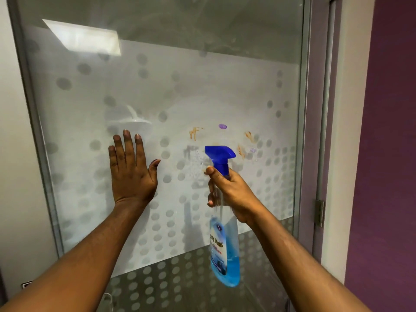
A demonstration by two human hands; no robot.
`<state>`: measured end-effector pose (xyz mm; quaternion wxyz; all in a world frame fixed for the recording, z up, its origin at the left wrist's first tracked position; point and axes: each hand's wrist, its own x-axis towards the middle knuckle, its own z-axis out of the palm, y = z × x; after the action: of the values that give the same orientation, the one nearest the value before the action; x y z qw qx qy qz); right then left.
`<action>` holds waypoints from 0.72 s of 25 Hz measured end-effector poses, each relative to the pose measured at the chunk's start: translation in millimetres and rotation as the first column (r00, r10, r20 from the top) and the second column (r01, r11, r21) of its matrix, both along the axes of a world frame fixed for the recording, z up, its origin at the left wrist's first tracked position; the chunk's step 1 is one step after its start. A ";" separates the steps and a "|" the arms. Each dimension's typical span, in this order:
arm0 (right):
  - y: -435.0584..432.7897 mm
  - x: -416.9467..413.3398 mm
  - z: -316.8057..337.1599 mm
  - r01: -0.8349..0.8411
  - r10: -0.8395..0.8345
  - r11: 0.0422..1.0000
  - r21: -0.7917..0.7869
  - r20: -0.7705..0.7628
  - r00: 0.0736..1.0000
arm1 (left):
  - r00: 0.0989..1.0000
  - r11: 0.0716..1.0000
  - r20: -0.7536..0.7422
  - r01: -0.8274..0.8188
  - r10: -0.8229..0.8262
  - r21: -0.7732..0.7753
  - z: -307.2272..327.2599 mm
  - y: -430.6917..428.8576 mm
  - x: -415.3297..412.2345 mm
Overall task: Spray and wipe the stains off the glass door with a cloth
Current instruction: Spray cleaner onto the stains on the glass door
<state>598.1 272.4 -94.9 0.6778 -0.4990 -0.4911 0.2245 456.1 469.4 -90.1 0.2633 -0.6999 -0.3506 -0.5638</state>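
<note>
A frosted glass door (90, 104) with a grey dot pattern fills the view. Brown stains (194, 132) and purple spots (222, 126) mark it right of centre, with more brown smears (248, 136) further right. My right hand (229, 190) grips the neck of a clear spray bottle (225, 251) holding blue liquid, its blue nozzle (219, 154) pointing left just below the stains. Wet droplets (197, 164) sit on the glass beside the nozzle. My left hand (131, 170) lies flat on the glass, fingers spread, left of the stains. No cloth is in view.
The door's grey metal frame (302, 131) runs down the right side, with a hinge (319, 212) on the jamb. A purple wall (387, 154) stands at the far right and a pale wall (13, 154) at the left.
</note>
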 end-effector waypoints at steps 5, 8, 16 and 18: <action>-18.1 10.4 -49.8 0.017 -0.016 1.000 0.017 -0.042 0.999 | 1.000 1.000 -0.004 0.016 -0.016 0.002 -0.1 1.0 -0.3; -25.2 22.7 -77.0 0.104 -0.102 0.995 0.009 -0.106 0.989 | 0.999 0.999 -0.012 0.029 -0.030 -0.019 -0.9 0.6 -0.6; -25.8 31.1 -100.2 0.342 -0.343 0.939 -0.045 -0.019 0.939 | 0.997 0.995 -0.059 0.054 -0.059 -0.085 0.9 -3.0 -4.3; -28.5 33.4 -84.6 0.415 -0.415 0.910 -0.006 -0.015 0.910 | 0.995 0.993 -0.077 0.059 -0.066 -0.099 -0.2 -4.1 -6.8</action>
<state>631.5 243.9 -179.4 0.7132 -0.5910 -0.3684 0.0798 449.3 465.3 -90.3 0.2251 -0.7445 -0.3445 -0.5257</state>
